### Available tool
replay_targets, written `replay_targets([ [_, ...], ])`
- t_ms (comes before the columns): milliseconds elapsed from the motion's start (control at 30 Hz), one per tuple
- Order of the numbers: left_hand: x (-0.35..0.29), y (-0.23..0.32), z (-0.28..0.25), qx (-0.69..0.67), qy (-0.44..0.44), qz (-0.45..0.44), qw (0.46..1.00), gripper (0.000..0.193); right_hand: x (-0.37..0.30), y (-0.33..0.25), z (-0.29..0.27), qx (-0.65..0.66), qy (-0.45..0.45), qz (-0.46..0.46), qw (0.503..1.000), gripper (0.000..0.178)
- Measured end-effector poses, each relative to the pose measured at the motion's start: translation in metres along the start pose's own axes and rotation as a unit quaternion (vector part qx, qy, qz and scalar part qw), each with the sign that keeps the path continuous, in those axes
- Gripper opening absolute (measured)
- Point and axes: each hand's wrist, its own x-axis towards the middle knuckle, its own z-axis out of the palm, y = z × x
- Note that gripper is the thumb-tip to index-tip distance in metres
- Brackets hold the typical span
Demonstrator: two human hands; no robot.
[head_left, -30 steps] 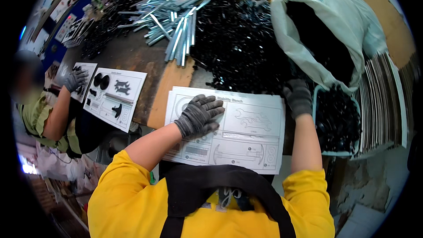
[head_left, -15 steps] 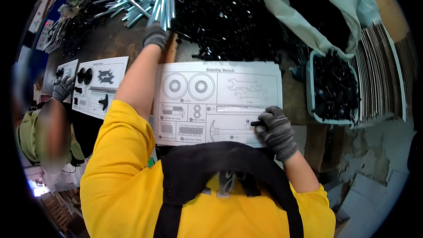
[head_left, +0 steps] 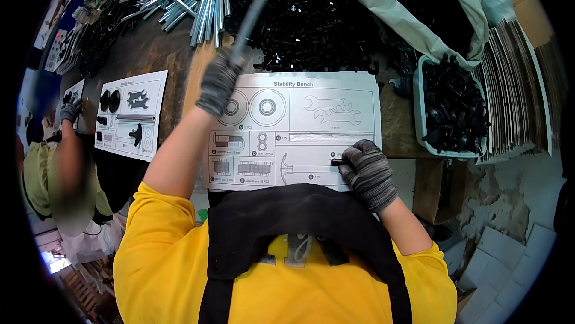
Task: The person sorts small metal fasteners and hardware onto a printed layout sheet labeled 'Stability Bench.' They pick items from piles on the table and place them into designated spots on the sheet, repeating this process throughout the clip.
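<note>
In my gloved left hand (head_left: 220,84) is a silver metal tube (head_left: 248,27), tilted up and away to the right. The hand is above the upper left corner of a white printed card (head_left: 350,93) with outline drawings of discs, wrenches, bolts and a hammer-shaped part. My gloved right hand (head_left: 368,174) is closed at the card's lower right, pinching a small black piece (head_left: 339,162) whose end pokes out to the left. Beyond my left hand lies a heap of silver metal tubes (head_left: 209,9). A large pile of small black parts (head_left: 299,24) covers the bench behind the card.
On the right are a pale plastic bin (head_left: 420,108) of black parts, an open light-green sack (head_left: 413,36) and a stack of cardboard sheets (head_left: 515,96). At left, another person in a green top (head_left: 42,174) works beside a similar card (head_left: 153,99) with parts on it.
My left hand has come back from the tube heap with one tube in it and is now nearer the card. The right hand has shifted only slightly, keeping the black piece.
</note>
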Motion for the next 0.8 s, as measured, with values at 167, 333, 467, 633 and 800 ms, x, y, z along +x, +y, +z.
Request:
replay_targets([
  [167, -0.053, 0.072, 0.031, 0.135, -0.29, 0.105, 0.942, 0.03, 0.0, 0.013, -0.011, 0.063, 0.101, 0.009, 0.993, 0.03],
  [333, -0.081, 0.076, 0.071, 0.245, -0.297, 0.357, 0.851, 0.017, -0.001, 0.044, -0.022, 0.057, 0.119, 0.134, 0.982, 0.031],
  [467, -0.07, 0.073, 0.067, 0.143, -0.266, 0.256, 0.918, 0.017, 0.006, 0.055, -0.012, -0.012, 0.088, 0.134, 0.987, 0.027],
  [633, -0.065, 0.052, 0.038, 0.113, -0.296, 0.298, 0.9, 0.026, 0.009, 0.062, -0.013, 0.0, 0.078, 0.106, 0.991, 0.022],
  [800, -0.08, 0.052, 0.038, 0.159, -0.292, 0.316, 0.889, 0.024, 0.009, 0.059, -0.021, 0.011, 0.061, 0.093, 0.994, 0.023],
])
